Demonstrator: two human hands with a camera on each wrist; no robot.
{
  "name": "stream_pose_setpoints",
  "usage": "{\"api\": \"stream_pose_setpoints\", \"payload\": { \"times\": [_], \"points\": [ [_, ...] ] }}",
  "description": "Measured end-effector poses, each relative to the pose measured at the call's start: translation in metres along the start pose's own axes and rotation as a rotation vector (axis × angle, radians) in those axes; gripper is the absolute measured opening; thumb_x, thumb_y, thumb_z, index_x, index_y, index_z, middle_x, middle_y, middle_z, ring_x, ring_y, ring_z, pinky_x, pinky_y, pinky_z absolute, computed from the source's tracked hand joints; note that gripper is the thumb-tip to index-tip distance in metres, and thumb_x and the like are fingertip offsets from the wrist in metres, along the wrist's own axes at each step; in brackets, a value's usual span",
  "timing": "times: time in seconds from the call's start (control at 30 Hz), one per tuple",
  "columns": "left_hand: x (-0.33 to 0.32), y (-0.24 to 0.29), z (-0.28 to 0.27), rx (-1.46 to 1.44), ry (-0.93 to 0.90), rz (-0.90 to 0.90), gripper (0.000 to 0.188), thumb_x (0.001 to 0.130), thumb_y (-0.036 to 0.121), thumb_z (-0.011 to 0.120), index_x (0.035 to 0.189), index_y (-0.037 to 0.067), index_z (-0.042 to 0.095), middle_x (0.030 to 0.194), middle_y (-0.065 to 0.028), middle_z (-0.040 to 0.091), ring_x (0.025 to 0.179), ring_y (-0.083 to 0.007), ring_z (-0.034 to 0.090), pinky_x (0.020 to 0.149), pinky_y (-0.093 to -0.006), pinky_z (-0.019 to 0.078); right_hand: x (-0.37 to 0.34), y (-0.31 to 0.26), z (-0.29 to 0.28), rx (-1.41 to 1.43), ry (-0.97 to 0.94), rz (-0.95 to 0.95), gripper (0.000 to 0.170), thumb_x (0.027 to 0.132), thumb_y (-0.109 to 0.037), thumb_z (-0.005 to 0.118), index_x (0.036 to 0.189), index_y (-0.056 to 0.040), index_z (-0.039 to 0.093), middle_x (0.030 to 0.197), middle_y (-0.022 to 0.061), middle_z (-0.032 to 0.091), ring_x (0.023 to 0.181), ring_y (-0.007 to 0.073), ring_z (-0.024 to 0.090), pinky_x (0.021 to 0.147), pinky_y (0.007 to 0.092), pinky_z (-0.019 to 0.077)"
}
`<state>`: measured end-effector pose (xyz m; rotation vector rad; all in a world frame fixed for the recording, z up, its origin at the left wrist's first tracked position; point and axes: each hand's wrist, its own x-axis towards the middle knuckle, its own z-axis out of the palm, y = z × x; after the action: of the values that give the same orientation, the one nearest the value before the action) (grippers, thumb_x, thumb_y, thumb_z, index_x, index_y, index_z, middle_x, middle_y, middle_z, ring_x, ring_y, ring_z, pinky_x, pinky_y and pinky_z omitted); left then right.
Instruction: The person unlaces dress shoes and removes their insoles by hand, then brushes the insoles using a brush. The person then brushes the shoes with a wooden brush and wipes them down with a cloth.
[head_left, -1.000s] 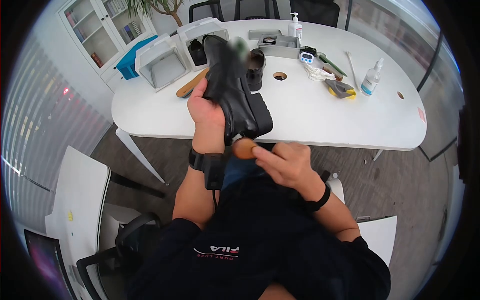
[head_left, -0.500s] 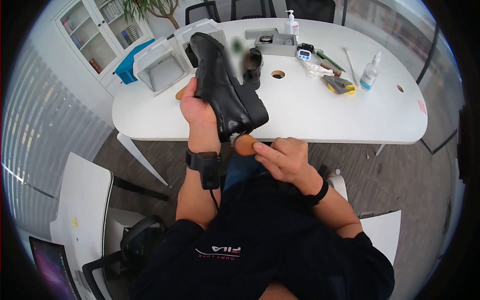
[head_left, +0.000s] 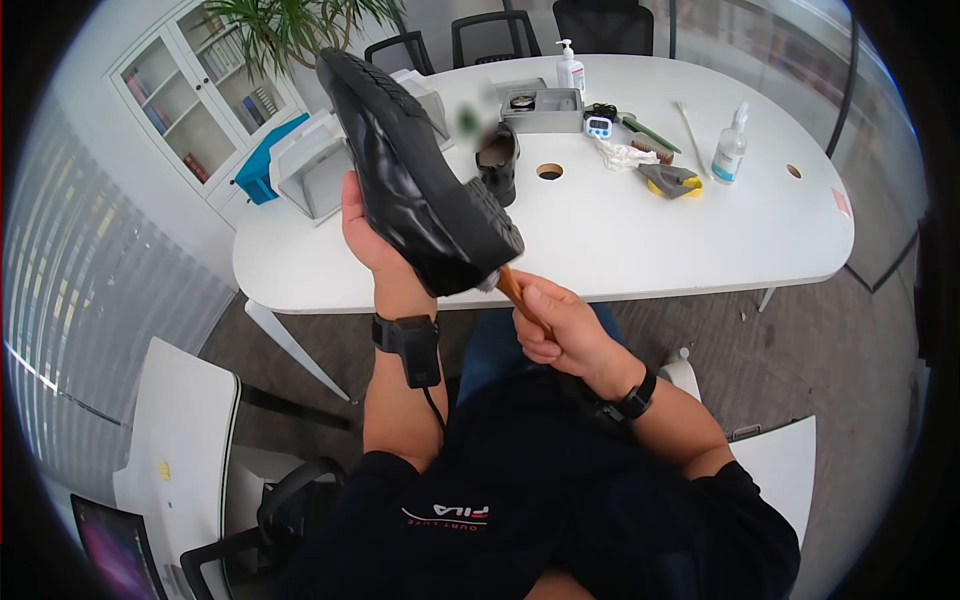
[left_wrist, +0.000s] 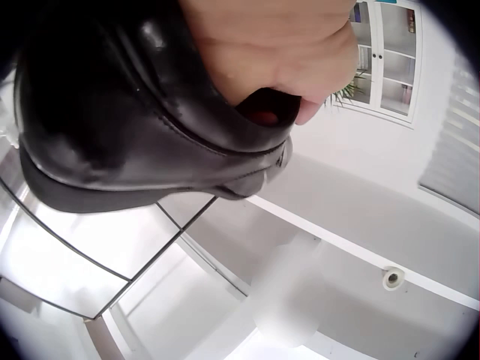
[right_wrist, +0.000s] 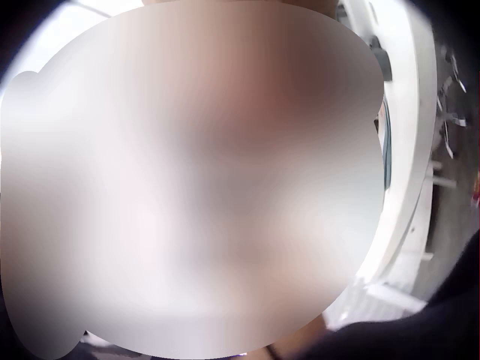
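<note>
While the left hand [head_left: 372, 243] grips a black leather shoe [head_left: 405, 195] left of centre in the head view, its sole faces upper right. Just below centre, the right hand [head_left: 568, 330] pinches a wooden-handled brush [head_left: 515, 292] at the shoe's heel end.

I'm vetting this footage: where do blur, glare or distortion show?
Head: fisheye bending, dark corners, highlights on the held shoe, a blurred patch by the other shoe; left wrist: pale blurred patch low down; right wrist: blur hides most of it.

Head view looks down from above — left wrist, nearer, shares the shoe [head_left: 405, 185]
</note>
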<state>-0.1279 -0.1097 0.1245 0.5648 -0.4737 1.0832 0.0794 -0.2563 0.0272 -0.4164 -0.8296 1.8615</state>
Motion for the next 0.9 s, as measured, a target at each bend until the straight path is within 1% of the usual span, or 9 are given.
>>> {"api": "stream_pose_setpoints", "payload": {
  "times": [0.13, 0.23, 0.3, 0.33, 0.4, 0.53, 0.77, 0.8, 0.9],
  "points": [
    [-0.013, -0.031, 0.012, 0.027, 0.021, 0.01, 0.055, 0.109, 0.039, 0.041, 0.14, -0.002, 0.061, 0.142, -0.0209, 0.064, 0.128, -0.0376, 0.063, 0.115, -0.0508, 0.0459, 0.003, -0.021, -0.002, 0.275, -0.112, 0.023, 0.057, 0.112, -0.043, 0.049, 0.162, -0.0164, 0.038, 0.069, -0.0011, 0.046, 0.045, 0.0051, 0.034, 0.043, 0.0204, 0.0327],
    [-0.028, -0.038, -0.008, 0.051, 0.037, -0.015, 0.055, 0.109, 0.038, 0.04, 0.142, -0.001, 0.06, 0.145, -0.0206, 0.062, 0.131, -0.0367, 0.061, 0.118, -0.0485, 0.0437, 0.003, -0.04, 0.002, 0.209, -0.163, -0.097, 0.056, 0.112, -0.042, 0.049, 0.161, -0.0156, 0.039, 0.069, -0.0008, 0.046, 0.045, 0.0055, 0.033, 0.042, 0.0204, 0.0325],
    [-0.038, -0.03, -0.039, 0.48, 0.341, 0.175, 0.056, 0.109, 0.04, 0.04, 0.143, -0.001, 0.059, 0.147, -0.0206, 0.06, 0.135, -0.0358, 0.058, 0.12, -0.0472, 0.041, -0.004, -0.04, 0.005, 0.113, -0.137, -0.13, 0.056, 0.113, -0.04, 0.048, 0.161, -0.0132, 0.04, 0.069, -0.0007, 0.046, 0.045, 0.0056, 0.034, 0.042, 0.0204, 0.0323],
    [-0.038, -0.031, -0.038, 0.481, 0.339, 0.17, 0.056, 0.109, 0.04, 0.04, 0.143, -0.001, 0.059, 0.147, -0.0206, 0.06, 0.135, -0.0358, 0.058, 0.12, -0.0472, 0.041, -0.006, -0.034, 0.0, 0.087, -0.151, -0.123, 0.056, 0.113, -0.04, 0.049, 0.16, -0.0116, 0.041, 0.068, -0.0006, 0.046, 0.045, 0.0054, 0.034, 0.042, 0.0204, 0.0316],
    [-0.043, -0.035, -0.038, 0.422, 0.308, 0.101, 0.056, 0.106, 0.038, 0.042, 0.143, -0.002, 0.059, 0.146, -0.0216, 0.06, 0.133, -0.0364, 0.059, 0.118, -0.0475, 0.0425, -0.011, -0.027, -0.009, 0.042, -0.17, -0.066, 0.054, 0.113, -0.037, 0.05, 0.158, -0.0091, 0.043, 0.066, -0.0004, 0.046, 0.045, 0.0048, 0.036, 0.041, 0.0204, 0.0294],
    [-0.056, -0.047, -0.026, 0.306, 0.253, -0.045, 0.058, 0.099, 0.033, 0.046, 0.142, -0.003, 0.057, 0.145, -0.0236, 0.061, 0.131, -0.0377, 0.06, 0.115, -0.048, 0.0455, -0.009, -0.037, 0.0, -0.004, -0.155, -0.112, 0.052, 0.112, -0.038, 0.052, 0.155, -0.0094, 0.047, 0.066, -0.001, 0.047, 0.045, 0.0047, 0.036, 0.04, 0.0201, 0.028],
    [-0.076, -0.068, -0.007, 0.075, 0.135, -0.354, 0.063, 0.089, 0.026, 0.052, 0.142, -0.007, 0.055, 0.142, -0.0272, 0.061, 0.125, -0.0398, 0.063, 0.11, -0.0489, 0.0508, -0.004, -0.107, 0.011, -0.014, -0.164, -0.29, 0.054, 0.113, -0.04, 0.05, 0.158, -0.0126, 0.042, 0.066, -0.0024, 0.045, 0.044, 0.0048, 0.034, 0.041, 0.0203, 0.0288],
    [-0.078, -0.069, -0.006, 0.036, 0.119, -0.4, 0.064, 0.087, 0.025, 0.053, 0.142, -0.007, 0.055, 0.141, -0.0277, 0.061, 0.125, -0.0401, 0.063, 0.109, -0.049, 0.0515, -0.003, -0.115, 0.009, 0.013, -0.225, -0.307, 0.052, 0.113, -0.038, 0.05, 0.158, -0.0128, 0.044, 0.066, -0.0022, 0.046, 0.045, 0.0049, 0.034, 0.041, 0.0201, 0.0291],
    [-0.081, -0.062, -0.008, 0.203, 0.208, -0.425, 0.071, 0.078, 0.018, 0.063, 0.142, -0.01, 0.053, 0.141, -0.0288, 0.061, 0.125, -0.042, 0.064, 0.109, -0.0533, 0.0522, -0.011, -0.136, 0.008, -0.102, -0.237, -0.361, 0.049, 0.112, -0.036, 0.052, 0.155, -0.0126, 0.049, 0.068, -0.0012, 0.048, 0.045, 0.005, 0.034, 0.041, 0.0204, 0.0296]
  ]
}}
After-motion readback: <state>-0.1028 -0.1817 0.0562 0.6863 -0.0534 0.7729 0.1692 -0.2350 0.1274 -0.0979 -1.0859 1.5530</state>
